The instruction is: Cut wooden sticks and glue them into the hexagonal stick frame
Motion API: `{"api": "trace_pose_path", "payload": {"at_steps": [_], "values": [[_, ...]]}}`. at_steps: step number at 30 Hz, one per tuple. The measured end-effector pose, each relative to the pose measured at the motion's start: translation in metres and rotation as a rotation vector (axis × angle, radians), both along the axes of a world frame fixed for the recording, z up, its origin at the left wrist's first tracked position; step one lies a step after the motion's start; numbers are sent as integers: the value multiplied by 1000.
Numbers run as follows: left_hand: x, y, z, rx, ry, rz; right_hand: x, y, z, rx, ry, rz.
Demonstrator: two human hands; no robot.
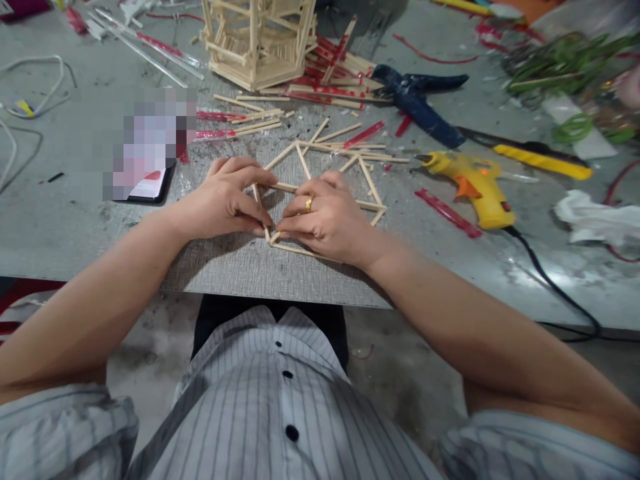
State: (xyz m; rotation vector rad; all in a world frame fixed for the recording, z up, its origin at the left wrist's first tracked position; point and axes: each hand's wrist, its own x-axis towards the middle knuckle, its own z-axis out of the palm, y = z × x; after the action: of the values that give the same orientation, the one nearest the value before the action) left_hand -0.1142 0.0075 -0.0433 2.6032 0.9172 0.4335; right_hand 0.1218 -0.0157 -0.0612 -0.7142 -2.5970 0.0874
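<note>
A flat frame of thin wooden sticks [371, 181] lies on the grey table near its front edge, its sticks joined in triangles. My left hand [235, 197] is closed at the frame's left corner, thumb and fingers pinching a short stick there. From the other side my right hand [325, 217], with a gold ring, pinches a stick close to the same lower-left corner. Its palm hides the middle of the frame. The two hands' fingertips almost meet. Beyond the frame lie loose wooden sticks [257, 127], some in red and clear wrappers.
A wooden stick structure [255, 47] stands at the back. To the right are a yellow glue gun [470, 187] with a black cord, a yellow utility knife [543, 162] and a dark blue tool [425, 100]. A phone [145, 183] lies left.
</note>
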Motion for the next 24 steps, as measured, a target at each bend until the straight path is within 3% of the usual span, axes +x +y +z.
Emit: {"api": "trace_pose_path", "payload": {"at_steps": [6,13,19,24], "values": [[3,-4,5,-5,5,35,-1,-1,5,-108,-82,-41],[0,-5,9,18,42,2,3,-1,10,-131,-32,-33],[16,-22,22,149,26,91,39,18,26,-104,134,-304],[33,-31,23,298,55,143,70,39,14,-99,91,-292]]}}
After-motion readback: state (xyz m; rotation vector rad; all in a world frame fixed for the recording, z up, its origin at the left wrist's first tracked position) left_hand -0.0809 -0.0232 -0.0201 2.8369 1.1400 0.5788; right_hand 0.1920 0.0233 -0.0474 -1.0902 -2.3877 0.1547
